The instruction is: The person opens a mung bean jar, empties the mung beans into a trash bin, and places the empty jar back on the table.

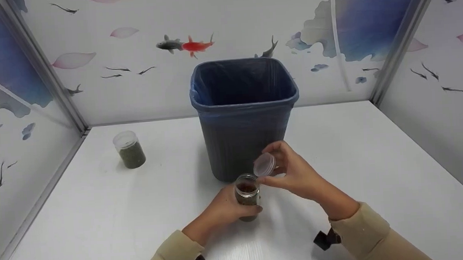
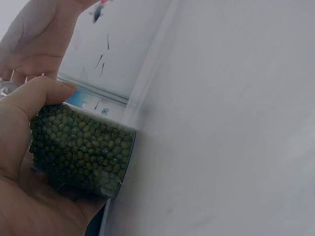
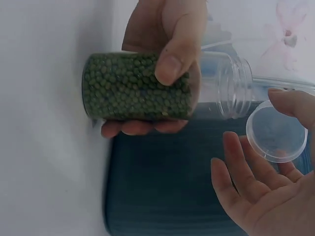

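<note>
My left hand [image 1: 223, 206] grips a clear screw-top jar [image 3: 135, 88] about its middle, thumb on one side and fingers round the other. Green mung beans [image 2: 81, 147] fill its lower part, and its mouth is uncovered. The jar is upright, its base close over the white tabletop. Between thumb and fingers, my right hand [image 1: 296, 174] holds a translucent round lid [image 3: 276, 132], tilted beside the jar's mouth and apart from it in the right wrist view. The other fingers of this hand are spread loosely below the lid.
Right behind the hands stands a dark bin [image 1: 248, 141] with a blue liner over its rim. Another jar [image 1: 132, 154] with green contents and a clear top stands at the left on the white table [image 1: 100, 222]. Printed panels [image 1: 132, 88] enclose the back and sides.
</note>
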Demonstrator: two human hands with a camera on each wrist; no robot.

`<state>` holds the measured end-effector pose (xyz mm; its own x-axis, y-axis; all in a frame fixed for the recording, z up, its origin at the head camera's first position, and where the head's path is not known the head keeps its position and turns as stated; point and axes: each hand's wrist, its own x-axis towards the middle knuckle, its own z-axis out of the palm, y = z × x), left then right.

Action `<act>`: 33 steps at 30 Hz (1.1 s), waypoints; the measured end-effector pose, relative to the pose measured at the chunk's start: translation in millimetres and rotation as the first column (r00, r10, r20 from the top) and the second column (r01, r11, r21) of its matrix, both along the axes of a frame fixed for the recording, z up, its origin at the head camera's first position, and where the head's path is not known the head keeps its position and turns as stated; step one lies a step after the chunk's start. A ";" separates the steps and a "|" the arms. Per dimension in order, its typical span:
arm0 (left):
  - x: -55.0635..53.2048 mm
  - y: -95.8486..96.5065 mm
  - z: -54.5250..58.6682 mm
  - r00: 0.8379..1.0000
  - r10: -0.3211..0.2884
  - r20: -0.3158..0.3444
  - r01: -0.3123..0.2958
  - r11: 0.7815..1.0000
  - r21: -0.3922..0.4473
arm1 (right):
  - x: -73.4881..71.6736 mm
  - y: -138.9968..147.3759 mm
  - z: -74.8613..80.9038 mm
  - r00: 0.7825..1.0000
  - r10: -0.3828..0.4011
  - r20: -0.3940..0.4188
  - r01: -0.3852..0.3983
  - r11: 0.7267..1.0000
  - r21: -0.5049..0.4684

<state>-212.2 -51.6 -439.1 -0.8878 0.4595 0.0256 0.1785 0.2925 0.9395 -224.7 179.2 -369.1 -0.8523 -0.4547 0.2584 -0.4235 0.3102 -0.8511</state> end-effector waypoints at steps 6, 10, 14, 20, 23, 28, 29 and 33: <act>0.1 1.0 -1.6 1.000 0.022 0.006 -0.022 1.000 0.013 | -7.0 16.9 5.8 0.998 0.067 0.012 -0.068 0.989 0.134; 0.3 0.9 -1.7 0.999 0.029 0.015 -0.029 1.000 0.013 | -11.3 27.7 7.4 0.992 0.120 0.048 -0.128 0.956 0.263; 0.6 0.7 -1.1 0.999 0.030 0.034 -0.031 0.999 0.014 | -16.2 36.9 5.8 0.989 0.136 0.064 -0.150 0.899 0.412; 0.7 1.6 0.0 1.000 0.028 0.014 -0.028 1.000 0.002 | -23.9 51.5 -2.9 0.993 0.028 0.112 -0.095 0.750 0.655; 0.6 1.7 0.4 1.000 0.025 -0.001 -0.025 1.000 -0.011 | -30.0 60.5 -7.7 0.990 -0.051 0.133 -0.065 0.671 0.738; 1.1 1.1 0.7 1.000 0.026 0.003 -0.026 0.999 -0.022 | -40.0 78.1 -12.0 0.984 -0.121 0.127 -0.020 0.643 0.766; 1.0 1.1 0.7 1.000 0.027 0.005 -0.027 0.999 -0.022 | -41.7 81.5 -12.4 0.984 -0.131 0.124 -0.011 0.641 0.767; 0.6 1.2 0.4 1.000 0.031 0.007 -0.031 0.999 -0.017 | -47.6 96.2 -13.0 0.975 -0.189 0.121 0.023 0.621 0.783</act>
